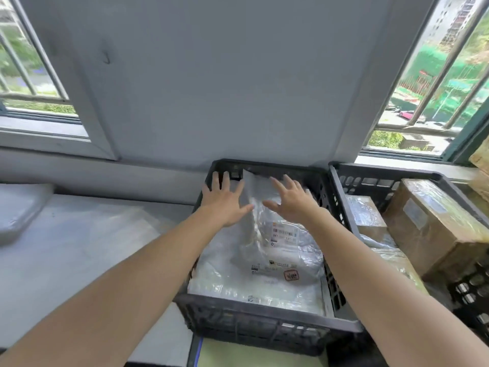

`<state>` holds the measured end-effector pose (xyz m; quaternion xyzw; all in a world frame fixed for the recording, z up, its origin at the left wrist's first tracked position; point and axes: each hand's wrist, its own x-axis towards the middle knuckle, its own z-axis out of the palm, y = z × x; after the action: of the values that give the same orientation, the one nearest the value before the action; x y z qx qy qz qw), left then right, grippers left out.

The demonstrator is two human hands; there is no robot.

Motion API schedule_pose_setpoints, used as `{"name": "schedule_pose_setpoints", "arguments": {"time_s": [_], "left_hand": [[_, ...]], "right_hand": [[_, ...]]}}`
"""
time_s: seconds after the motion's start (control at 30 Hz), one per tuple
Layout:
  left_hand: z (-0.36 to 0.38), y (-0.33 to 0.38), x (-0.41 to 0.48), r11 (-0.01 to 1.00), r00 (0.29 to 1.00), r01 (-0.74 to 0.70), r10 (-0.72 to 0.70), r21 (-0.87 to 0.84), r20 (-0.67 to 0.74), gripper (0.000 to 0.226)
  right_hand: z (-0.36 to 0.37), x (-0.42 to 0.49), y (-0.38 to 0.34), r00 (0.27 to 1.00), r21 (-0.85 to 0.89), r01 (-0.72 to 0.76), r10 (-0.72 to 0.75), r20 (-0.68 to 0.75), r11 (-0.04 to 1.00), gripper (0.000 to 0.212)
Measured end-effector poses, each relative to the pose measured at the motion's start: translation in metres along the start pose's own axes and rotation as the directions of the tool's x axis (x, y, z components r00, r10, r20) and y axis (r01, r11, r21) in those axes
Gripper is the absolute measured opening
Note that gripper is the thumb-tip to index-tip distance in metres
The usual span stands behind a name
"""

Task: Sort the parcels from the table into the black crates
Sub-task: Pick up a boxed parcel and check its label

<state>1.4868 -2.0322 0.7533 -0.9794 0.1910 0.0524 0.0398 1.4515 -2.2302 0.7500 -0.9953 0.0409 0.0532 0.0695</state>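
Note:
A black crate [254, 327] in front of me holds several white plastic mailer parcels. The top parcel [275, 234], a crinkled silvery-white bag with a barcode label, leans against the crate's far wall. My left hand [225, 200] and my right hand [293, 200] are both spread flat with straight fingers over the upper part of this parcel, one on each side. Neither hand curls round anything. Another white parcel [254, 284] with a red stamp lies flat underneath.
A second black crate [370, 176] to the right holds brown cardboard boxes [434, 229] wrapped in tape and film. The grey table [79, 247] stretches left, with a white padded parcel [21, 207] at its far left. Behind are a wall and barred windows.

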Motion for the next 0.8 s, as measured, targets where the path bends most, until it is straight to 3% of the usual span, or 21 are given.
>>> {"name": "schedule_pose_setpoints", "arguments": {"time_s": [0.27, 0.43, 0.6, 0.8], "left_hand": [[-0.024, -0.119, -0.058, 0.989, 0.977, 0.148, -0.148, -0.011, -0.155, 0.080], [-0.015, -0.228, -0.118, 0.954, 0.944, 0.294, -0.298, -0.051, -0.144, 0.080], [0.005, -0.352, -0.188, 0.914, 0.897, 0.399, -0.405, -0.072, -0.176, 0.078], [0.049, -0.479, -0.260, 0.872, 0.865, 0.487, -0.490, -0.052, -0.110, 0.077]], "right_hand": [[-0.023, 0.016, -0.143, 0.959, -0.003, 0.270, -0.270, -0.090, 0.963, 0.081], [-0.016, 0.018, -0.263, 0.910, -0.102, 0.398, -0.406, -0.083, 0.912, 0.086], [0.009, 0.010, -0.403, 0.885, -0.091, 0.459, -0.463, -0.039, 0.884, 0.084], [0.051, -0.004, -0.552, 0.862, -0.032, 0.507, -0.506, 0.035, 0.861, 0.084]]}}
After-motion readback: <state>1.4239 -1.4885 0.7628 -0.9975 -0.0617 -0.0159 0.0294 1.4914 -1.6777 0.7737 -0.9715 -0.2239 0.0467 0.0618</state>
